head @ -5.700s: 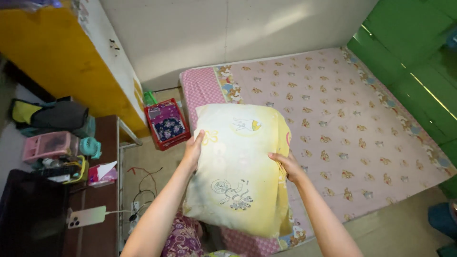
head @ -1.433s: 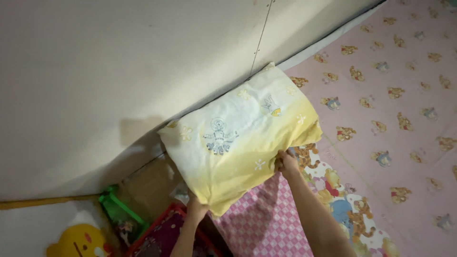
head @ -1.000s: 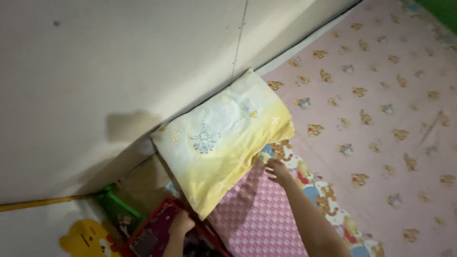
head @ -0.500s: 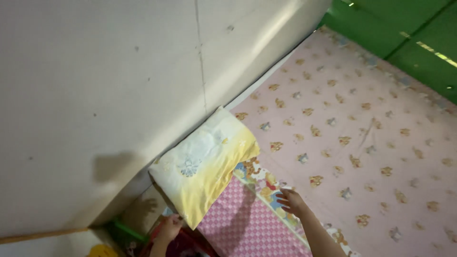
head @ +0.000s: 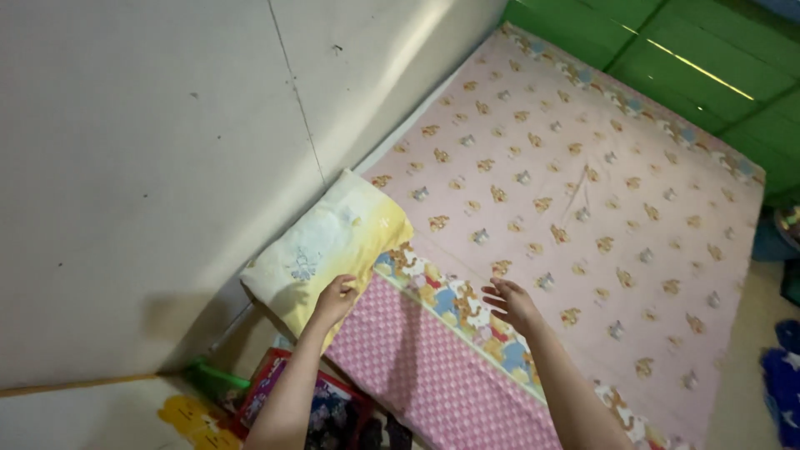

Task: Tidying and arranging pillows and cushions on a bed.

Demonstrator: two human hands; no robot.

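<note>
I see my left hand [head: 336, 297] resting on the near edge of the pillow [head: 329, 247], fingers curled together and pressing on the yellow cloth; I cannot tell whether they pinch it or only lie on it. The pillow is pale yellow and white with a faint flower print, and it lies flat at the near left corner of the mattress [head: 583, 192], its far long side close against the wall [head: 150, 167]. My right hand [head: 512, 303] hovers a little to the right of the pillow, well apart from it, above the bright cartoon border strip [head: 454, 304] of the bed sheet; its fingers are spread apart and hold nothing, and I cannot tell whether the fingertips touch the sheet. The sheet is pink with small animal figures across most of the mattress, and nearer to me it turns to a pink checked panel [head: 425, 375], which lies between my two forearms. On the far right, a green wall [head: 667, 50] runs along the far side of the mattress. On the floor at the near left, just beside the mattress corner and under my left forearm, sits a red box [head: 283, 387] with a printed top, with a green plastic thing [head: 212, 379] beside it and a yellow shape [head: 192, 417] nearer still. At the right edge, something dark blue [head: 782, 375] lies on the floor.
</note>
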